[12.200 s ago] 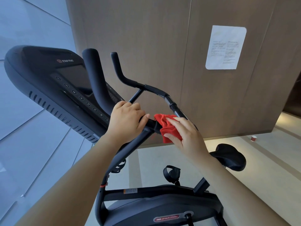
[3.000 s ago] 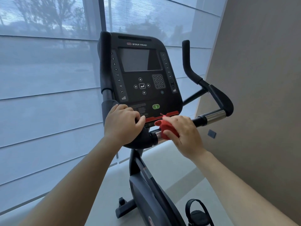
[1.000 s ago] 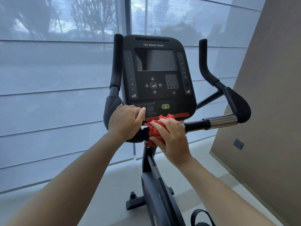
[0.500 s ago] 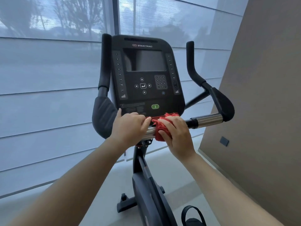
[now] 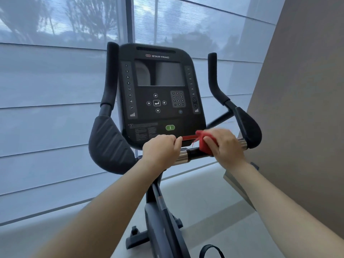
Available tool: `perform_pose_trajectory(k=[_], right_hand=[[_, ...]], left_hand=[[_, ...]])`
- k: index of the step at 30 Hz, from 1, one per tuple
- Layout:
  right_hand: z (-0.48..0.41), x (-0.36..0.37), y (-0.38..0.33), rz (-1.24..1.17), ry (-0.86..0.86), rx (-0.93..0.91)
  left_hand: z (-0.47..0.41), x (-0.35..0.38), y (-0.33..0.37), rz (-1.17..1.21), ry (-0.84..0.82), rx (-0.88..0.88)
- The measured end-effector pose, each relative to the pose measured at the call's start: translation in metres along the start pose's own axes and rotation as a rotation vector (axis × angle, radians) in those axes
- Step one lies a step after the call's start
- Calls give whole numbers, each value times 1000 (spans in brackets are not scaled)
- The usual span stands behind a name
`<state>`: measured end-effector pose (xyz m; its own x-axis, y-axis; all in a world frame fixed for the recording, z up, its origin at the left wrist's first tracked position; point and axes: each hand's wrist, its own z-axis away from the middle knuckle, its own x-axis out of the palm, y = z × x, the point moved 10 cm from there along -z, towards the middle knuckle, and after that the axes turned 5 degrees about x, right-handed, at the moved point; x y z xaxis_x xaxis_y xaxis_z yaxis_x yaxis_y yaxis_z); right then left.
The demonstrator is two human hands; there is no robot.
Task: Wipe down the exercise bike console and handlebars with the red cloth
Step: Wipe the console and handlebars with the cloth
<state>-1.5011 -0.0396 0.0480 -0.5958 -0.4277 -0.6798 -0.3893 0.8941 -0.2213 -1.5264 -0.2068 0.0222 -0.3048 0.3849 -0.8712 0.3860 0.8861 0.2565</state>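
The black exercise bike console [image 5: 158, 94] faces me, with a dark screen and keypad. Below it runs the handlebar crossbar [image 5: 191, 154], black with silver sleeves. My left hand [image 5: 161, 148] grips the crossbar just left of centre. My right hand [image 5: 224, 146] holds the red cloth [image 5: 204, 144] wrapped round the right half of the bar, close to the right elbow pad [image 5: 248, 127]. The hand and cloth are blurred by motion. The left elbow pad [image 5: 109, 144] and both upright grips [image 5: 110, 75] stand free.
A large window with a translucent blind [image 5: 46, 108] fills the space behind the bike. A brown wall [image 5: 307, 108] stands close on the right. The bike's post [image 5: 158, 198] and base lie below, with a pedal strap [image 5: 211, 251] at the bottom edge.
My right hand has slid the red cloth to the right along the crossbar, away from my left hand. The left hand keeps its grip near the centre.
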Motion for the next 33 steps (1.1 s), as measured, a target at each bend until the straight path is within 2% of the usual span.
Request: perform_pose_trajectory(k=[3,8,10,13,15,18,20,23,25,29,30,33], right_hand=[[15,19,-1,-21,-19,-7],[22,27,-6,-11,-51,-148],[17,18,14,-49,-28,-77],[17,9,27,-78,99,86],[20,18,13,-56,85,71],[23,25,2,-50,-15,-46],[17,16,22,-73,-6,24],[16,2,46,-103,119,208],[20,6,39,-86,135,212],[27,14,24,-80,15,19],[24,10,31,-88,-1,20],[16,-4,62,-121,68,195]], left_hand=[[-3,6,2,-78,61,-62],[0,4,-1,-143,141,-88],[1,3,1,-149,146,-66],[0,3,1,-139,154,-67],[-2,5,-1,-127,153,-77],[-3,6,-2,-139,150,-71],[-2,6,0,-142,150,-54],[-1,5,2,-142,153,-37],[-2,6,3,-156,142,-30],[-1,8,6,-232,120,21],[-1,9,8,-250,115,45],[0,12,14,-265,95,112]])
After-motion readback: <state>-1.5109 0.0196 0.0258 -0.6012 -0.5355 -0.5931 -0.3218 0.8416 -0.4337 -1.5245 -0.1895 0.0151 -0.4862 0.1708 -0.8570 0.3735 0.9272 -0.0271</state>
